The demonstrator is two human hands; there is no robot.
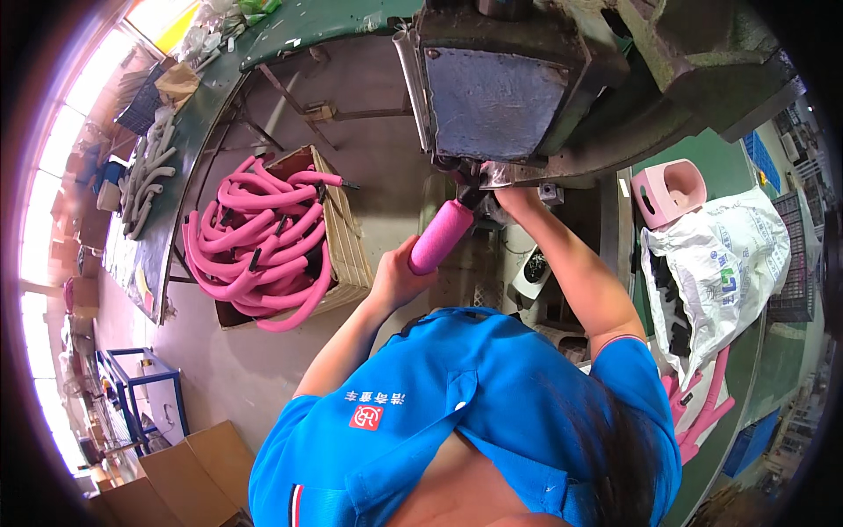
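My left hand [399, 279] is wrapped round the near end of a pink foam-covered tube [442, 236]. The tube slants up and away to a black end piece [471, 187], which sits just below the head of a heavy machine [496, 101] with a worn blue-grey plate. My right hand [518, 203] reaches in under that head, beside the black end piece. Its fingers are mostly hidden by the machine and by something shiny and clear there, so what they hold does not show.
A carton [344, 237] heaped with bent pink foam tubes [259, 237] stands at the left. Grey tubes [149, 180] lie on the green bench beyond it. At the right, a pink plastic housing [669, 191] and a white sack [724, 259] with black parts rest on another green surface.
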